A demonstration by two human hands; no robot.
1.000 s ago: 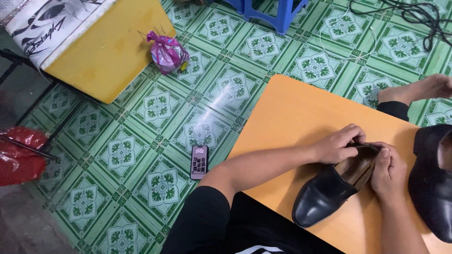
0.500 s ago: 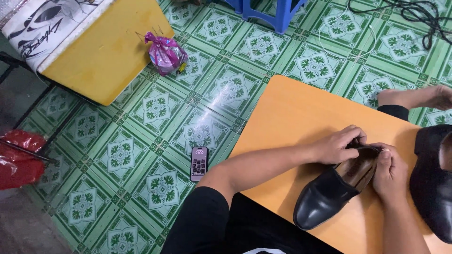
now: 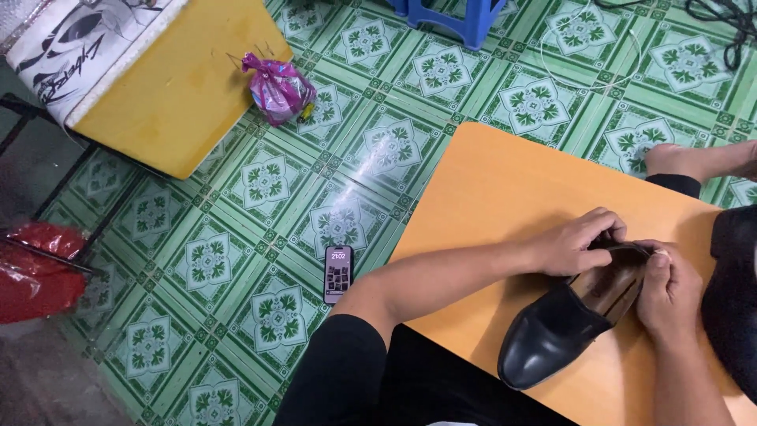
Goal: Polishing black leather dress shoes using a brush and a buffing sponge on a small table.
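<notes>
Phone [image 3: 337, 273] (floor) — pink bag [image 3: 277, 88]

An orange table [image 3: 505, 189] bears a black shoe [image 3: 552, 335].

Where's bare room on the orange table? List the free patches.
Free: the table's far half, beyond the left hand. Crowded: the near right, where both hands, right hand included, hold the black shoe beside a second dark shoe.

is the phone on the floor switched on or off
On: the phone lies face up on the green tiled floor with its screen lit.
</notes>
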